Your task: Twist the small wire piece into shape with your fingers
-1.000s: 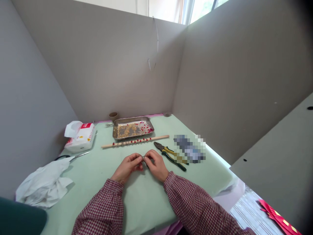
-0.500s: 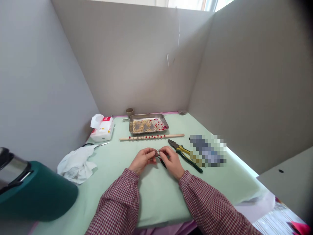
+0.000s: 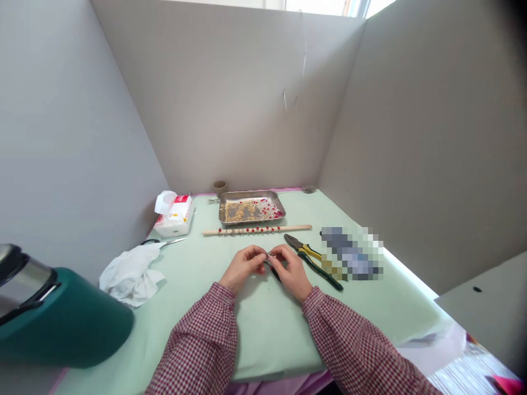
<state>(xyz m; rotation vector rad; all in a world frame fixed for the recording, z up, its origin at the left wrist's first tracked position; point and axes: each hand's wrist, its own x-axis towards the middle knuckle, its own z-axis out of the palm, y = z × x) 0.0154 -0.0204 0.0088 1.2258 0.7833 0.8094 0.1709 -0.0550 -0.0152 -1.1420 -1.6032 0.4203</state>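
Note:
My left hand (image 3: 242,270) and my right hand (image 3: 293,275) meet above the green cloth, fingertips nearly touching. Both are closed in a pinch around something small, too tiny to name. Below and between them shows a slim tool with a dark handle (image 3: 275,272); its other end is hidden by my fingers, and I cannot tell whether it is held or lies on the cloth. Just right of my right hand lie large pliers (image 3: 315,263) with green and yellow handles. Beyond my hands rests a wooden stick (image 3: 293,227) carrying a row of small red beaded pieces.
At the back stands a metal tray (image 3: 252,221) of gold and red beads, beside a small cup (image 3: 219,187). To the left are a tissue pack (image 3: 174,216), scissors (image 3: 173,242), crumpled tissue (image 3: 132,274) and a green bottle (image 3: 88,318). A blurred object (image 3: 349,252) lies right.
The view has shifted slightly, moving everything a little to the right in the picture. My hands stay together in nearly the same pose, with only small finger movement.

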